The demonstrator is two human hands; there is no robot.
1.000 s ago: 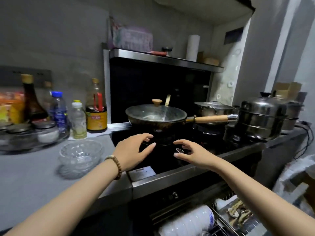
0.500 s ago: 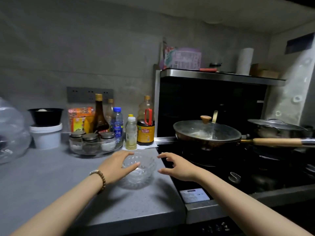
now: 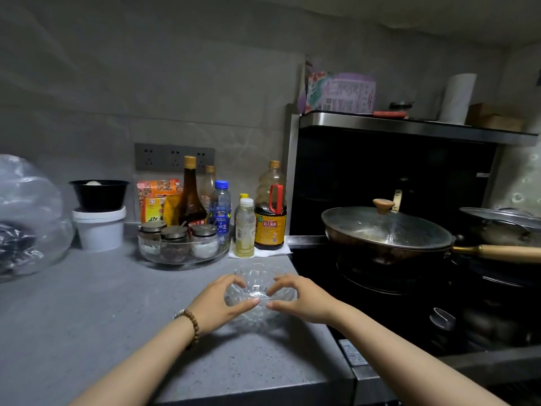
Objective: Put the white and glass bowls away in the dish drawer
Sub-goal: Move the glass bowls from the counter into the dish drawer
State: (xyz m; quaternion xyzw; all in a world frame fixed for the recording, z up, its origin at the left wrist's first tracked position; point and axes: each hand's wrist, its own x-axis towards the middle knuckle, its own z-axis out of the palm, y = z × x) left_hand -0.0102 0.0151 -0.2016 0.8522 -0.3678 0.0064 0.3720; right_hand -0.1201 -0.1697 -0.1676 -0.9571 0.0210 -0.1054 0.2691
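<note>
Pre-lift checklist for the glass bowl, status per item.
1. Left hand grips the glass bowl: ok, fingers curl round its left side.
2. Right hand grips it: ok, fingers curl round its right side.
3. Bowl upright and empty: ok, nothing shows through the glass.
4. Clear of the small bottle and spice tray behind: ok, apart.
5. Clear of the lidded pan on the right: ok, apart.
6. Dish drawer open: cannot tell, out of view.
</note>
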